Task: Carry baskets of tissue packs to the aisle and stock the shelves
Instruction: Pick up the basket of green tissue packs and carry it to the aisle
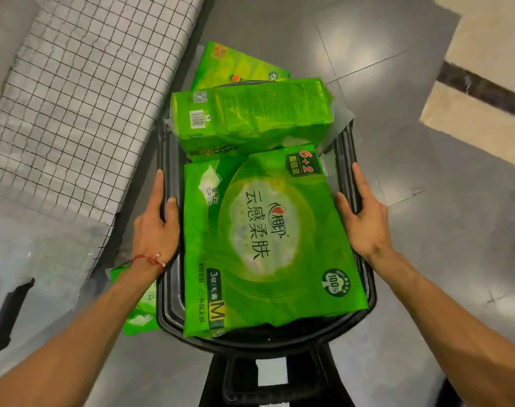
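The black basket, filled with green tissue packs, was gripped at its side rims by the left hand and right hand. A checked cloth was seen close on its left, and another pack beneath the left forearm.

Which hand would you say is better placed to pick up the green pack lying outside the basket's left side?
Left: the pack lies just below the wrist of the left hand, beside the basket, while the right hand holds the opposite rim.
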{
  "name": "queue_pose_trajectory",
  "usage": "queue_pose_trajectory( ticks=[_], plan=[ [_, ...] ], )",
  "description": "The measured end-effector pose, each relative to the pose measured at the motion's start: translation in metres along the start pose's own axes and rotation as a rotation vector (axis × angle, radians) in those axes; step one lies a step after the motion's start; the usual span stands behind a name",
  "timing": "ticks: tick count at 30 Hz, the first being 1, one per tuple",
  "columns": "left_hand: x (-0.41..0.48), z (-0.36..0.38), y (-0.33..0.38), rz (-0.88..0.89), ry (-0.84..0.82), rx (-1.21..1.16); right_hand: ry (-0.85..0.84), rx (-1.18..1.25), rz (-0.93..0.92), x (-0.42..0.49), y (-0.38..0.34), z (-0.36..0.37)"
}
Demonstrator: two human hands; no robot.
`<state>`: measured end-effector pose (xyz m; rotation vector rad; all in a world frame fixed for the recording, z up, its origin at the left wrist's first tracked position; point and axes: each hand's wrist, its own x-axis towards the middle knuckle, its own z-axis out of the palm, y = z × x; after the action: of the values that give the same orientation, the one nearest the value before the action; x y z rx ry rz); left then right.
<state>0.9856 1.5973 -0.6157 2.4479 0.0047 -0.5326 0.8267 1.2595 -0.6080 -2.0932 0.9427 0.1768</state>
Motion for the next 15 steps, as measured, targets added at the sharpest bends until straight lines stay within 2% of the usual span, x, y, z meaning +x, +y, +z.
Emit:
queue_pose_trajectory(
  ticks=[5, 12, 15],
  plan=[
    [-0.016, -0.025, 0.078, 0.147, -0.074, 0.007, 0.153, 0.112, 0.091, -0.057, -0.007, -0.066],
    [-0.044, -0.041, 0.21, 0.383, -0.178, 0.059, 0.376, 0.145, 0.185, -0.129, -0.004, -0.169],
    [-0.062, -0.038, 0.267, 0.489, -0.21, 0.041, 0.448, 0.258, 0.233, -0.157, 0.004, -0.214]
  ],
)
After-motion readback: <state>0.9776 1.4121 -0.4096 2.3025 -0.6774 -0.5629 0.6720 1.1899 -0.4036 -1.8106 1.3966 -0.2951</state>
